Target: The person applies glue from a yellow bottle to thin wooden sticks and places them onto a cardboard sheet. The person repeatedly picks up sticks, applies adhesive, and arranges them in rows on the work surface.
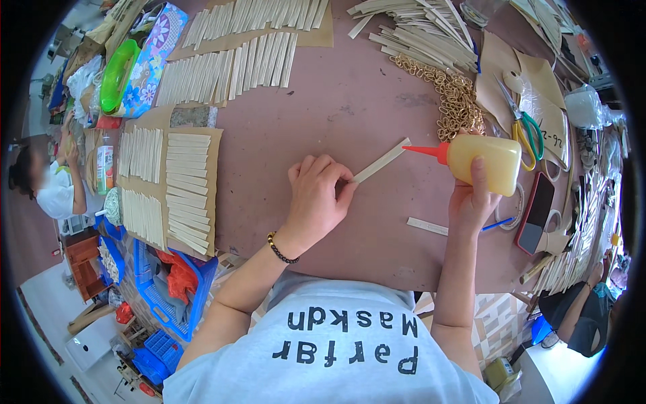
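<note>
Strip (pixel 381 160), pale and flat, slants above the middle of the tabletop (pixel 303 101), its near end pinched between the thumb and forefinger of the left hand (pixel 319 192). The right hand (pixel 471 198) has its fingers wrapped around a yellowish bottle (pixel 494 165), tipped sideways, its red nozzle (pixel 425 151) at the strip's far end (whether they touch, I cannot tell). A phone (pixel 535 214) and scissors (pixel 523 128) lie toward the tabletop's right edge.
</note>
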{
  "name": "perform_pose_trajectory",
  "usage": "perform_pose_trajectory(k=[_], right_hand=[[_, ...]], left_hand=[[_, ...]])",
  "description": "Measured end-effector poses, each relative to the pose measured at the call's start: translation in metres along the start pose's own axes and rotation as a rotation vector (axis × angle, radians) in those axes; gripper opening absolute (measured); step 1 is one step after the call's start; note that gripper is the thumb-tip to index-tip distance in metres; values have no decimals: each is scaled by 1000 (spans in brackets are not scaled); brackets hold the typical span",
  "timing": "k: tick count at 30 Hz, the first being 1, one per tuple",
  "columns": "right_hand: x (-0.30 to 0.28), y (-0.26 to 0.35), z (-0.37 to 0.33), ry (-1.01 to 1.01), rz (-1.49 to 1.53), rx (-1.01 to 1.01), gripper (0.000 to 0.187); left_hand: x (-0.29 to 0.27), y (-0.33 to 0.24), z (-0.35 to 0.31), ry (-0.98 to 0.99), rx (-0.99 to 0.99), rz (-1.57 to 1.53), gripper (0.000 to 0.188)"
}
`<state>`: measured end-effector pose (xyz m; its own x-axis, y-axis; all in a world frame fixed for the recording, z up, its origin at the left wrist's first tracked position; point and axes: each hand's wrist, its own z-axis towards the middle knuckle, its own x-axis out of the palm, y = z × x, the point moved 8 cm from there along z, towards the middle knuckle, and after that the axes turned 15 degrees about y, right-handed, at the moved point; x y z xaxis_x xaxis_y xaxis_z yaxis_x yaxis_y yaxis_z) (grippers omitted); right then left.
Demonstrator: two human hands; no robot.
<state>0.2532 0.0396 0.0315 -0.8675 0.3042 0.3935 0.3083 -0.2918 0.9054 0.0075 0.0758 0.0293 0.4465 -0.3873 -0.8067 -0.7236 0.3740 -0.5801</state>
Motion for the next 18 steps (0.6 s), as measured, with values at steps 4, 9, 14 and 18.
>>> perform_pose_trajectory(k=[4, 9, 14, 18], right_hand=[[0, -2, -1, -5, -28, 14, 41], [0, 2, -2, -34, -56, -28, 41], [4, 0, -3, 33, -69, -46, 46], [5, -1, -4, 21, -64, -42, 48]], left_hand=[[0, 0, 1, -2, -12, 11, 9], [-1, 1, 1, 12, -19, 10, 9], [-2, 2, 2, 16, -29, -1, 9], [-2, 2, 3, 24, -34, -7, 10]])
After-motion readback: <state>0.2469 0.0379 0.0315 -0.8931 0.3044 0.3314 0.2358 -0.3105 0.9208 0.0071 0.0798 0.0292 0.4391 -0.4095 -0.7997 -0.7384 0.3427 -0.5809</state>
